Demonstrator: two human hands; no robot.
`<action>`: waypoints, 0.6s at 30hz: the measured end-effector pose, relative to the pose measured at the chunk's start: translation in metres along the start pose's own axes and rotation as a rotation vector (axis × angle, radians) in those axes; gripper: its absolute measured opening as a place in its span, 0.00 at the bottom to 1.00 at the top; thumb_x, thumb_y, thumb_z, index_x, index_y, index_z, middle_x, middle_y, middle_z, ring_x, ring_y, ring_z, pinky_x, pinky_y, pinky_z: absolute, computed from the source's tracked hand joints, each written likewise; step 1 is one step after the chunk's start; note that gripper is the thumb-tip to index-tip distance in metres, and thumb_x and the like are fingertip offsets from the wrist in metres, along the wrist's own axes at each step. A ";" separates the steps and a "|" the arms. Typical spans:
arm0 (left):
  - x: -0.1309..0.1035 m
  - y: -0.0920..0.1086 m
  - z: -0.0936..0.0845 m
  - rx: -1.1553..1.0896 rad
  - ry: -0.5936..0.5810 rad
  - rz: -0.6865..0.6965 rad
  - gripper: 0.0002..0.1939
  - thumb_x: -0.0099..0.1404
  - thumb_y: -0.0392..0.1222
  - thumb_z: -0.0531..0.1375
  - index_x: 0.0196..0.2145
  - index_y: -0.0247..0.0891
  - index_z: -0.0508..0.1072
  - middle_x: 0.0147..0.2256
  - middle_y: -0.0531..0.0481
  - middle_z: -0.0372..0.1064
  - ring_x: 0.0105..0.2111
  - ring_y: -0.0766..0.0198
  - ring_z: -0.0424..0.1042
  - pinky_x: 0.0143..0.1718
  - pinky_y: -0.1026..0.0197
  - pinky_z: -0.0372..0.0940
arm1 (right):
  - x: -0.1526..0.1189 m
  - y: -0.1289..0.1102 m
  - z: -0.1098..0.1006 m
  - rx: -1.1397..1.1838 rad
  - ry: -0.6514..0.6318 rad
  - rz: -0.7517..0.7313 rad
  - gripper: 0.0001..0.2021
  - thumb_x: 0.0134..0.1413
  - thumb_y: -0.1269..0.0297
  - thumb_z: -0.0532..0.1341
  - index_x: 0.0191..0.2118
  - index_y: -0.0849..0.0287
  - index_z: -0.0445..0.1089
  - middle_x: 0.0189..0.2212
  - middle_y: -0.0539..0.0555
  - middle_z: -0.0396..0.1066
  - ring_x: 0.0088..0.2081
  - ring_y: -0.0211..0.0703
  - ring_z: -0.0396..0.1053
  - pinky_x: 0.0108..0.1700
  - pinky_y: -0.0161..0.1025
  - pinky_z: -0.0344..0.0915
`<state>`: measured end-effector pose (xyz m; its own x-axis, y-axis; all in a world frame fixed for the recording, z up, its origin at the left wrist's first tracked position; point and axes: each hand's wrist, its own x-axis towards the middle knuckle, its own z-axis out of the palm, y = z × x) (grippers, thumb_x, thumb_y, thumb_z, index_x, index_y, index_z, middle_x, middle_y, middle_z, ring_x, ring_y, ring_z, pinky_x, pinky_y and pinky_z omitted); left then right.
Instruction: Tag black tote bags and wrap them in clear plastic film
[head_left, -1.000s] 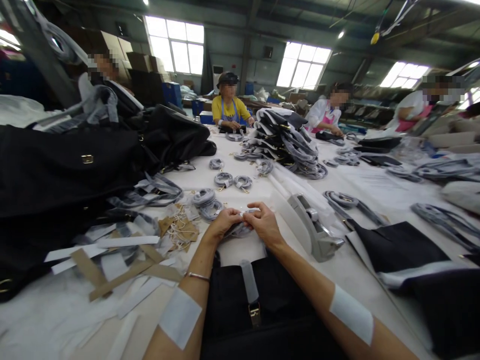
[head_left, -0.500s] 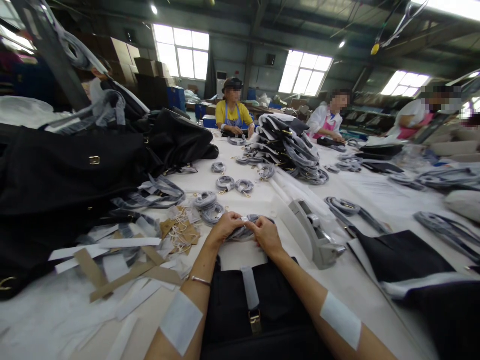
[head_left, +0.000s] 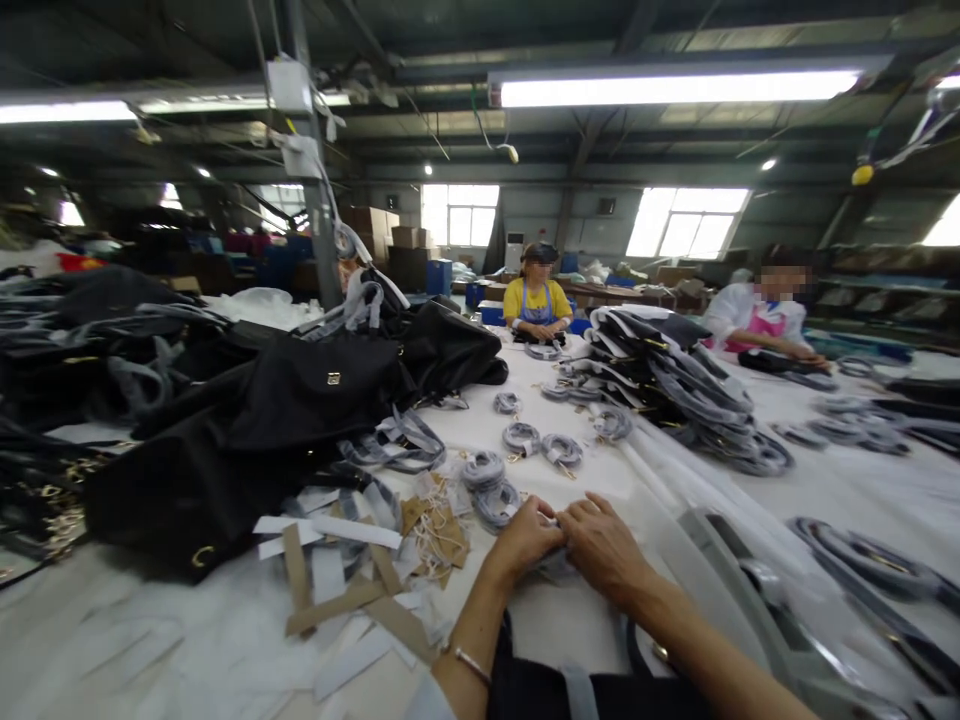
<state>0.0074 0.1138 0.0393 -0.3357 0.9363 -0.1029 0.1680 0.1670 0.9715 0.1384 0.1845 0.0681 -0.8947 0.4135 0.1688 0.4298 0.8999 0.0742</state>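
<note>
My left hand (head_left: 529, 540) and my right hand (head_left: 606, 548) meet over the table, fingers pinched together. Between and beneath them is a coiled bag strap (head_left: 553, 567) in greyish plastic wrap, mostly covered by my hands. Both hands are closed on the coil. Below my wrists lies a black handbag (head_left: 630, 698), cut off by the bottom edge of the view. Just beyond my left hand rest wrapped strap coils (head_left: 496, 503). A grey tape dispenser (head_left: 757, 590) stands to the right of my right hand.
Black bags (head_left: 315, 400) pile up on the left. Paper strips (head_left: 341, 605) and tan tags with white cords (head_left: 442, 530) lie nearer. A tall stack of black pieces with wrapped straps (head_left: 667, 370) stands ahead. Two co-workers (head_left: 536, 300) sit across the table.
The view has swung left and up, so everything sits farther right and lower. Both hands stay on the coiled strap; the right hand's fingers now lie more over the top.
</note>
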 end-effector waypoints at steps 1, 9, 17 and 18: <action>0.000 0.003 0.001 0.034 0.028 0.015 0.23 0.49 0.37 0.63 0.44 0.34 0.66 0.30 0.50 0.70 0.30 0.61 0.69 0.34 0.60 0.64 | 0.004 -0.001 0.001 -0.021 -0.018 0.030 0.11 0.51 0.74 0.58 0.40 0.60 0.74 0.38 0.59 0.76 0.45 0.50 0.71 0.58 0.49 0.53; -0.003 0.008 0.011 0.506 0.419 0.333 0.27 0.58 0.34 0.56 0.57 0.37 0.62 0.56 0.42 0.63 0.59 0.56 0.57 0.64 0.51 0.44 | 0.017 0.018 0.015 -0.173 0.202 0.231 0.30 0.46 0.75 0.59 0.59 0.67 0.61 0.57 0.67 0.65 0.59 0.58 0.62 0.61 0.56 0.49; 0.000 -0.018 0.016 0.815 0.165 0.288 0.22 0.63 0.41 0.58 0.54 0.39 0.66 0.54 0.42 0.66 0.56 0.52 0.62 0.63 0.45 0.47 | -0.055 0.019 0.031 -0.048 0.372 0.038 0.23 0.52 0.59 0.58 0.54 0.57 0.69 0.52 0.60 0.72 0.53 0.59 0.68 0.57 0.57 0.59; 0.001 -0.018 0.016 0.828 0.157 0.280 0.20 0.63 0.41 0.58 0.53 0.39 0.67 0.52 0.42 0.68 0.54 0.53 0.64 0.62 0.46 0.49 | -0.070 0.013 0.037 -0.007 0.399 -0.033 0.25 0.52 0.56 0.58 0.57 0.53 0.68 0.52 0.57 0.72 0.52 0.58 0.69 0.56 0.55 0.62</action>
<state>0.0194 0.1165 0.0185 -0.2943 0.9334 0.2052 0.8595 0.1647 0.4839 0.2027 0.1723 0.0212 -0.7915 0.2966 0.5344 0.4038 0.9101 0.0928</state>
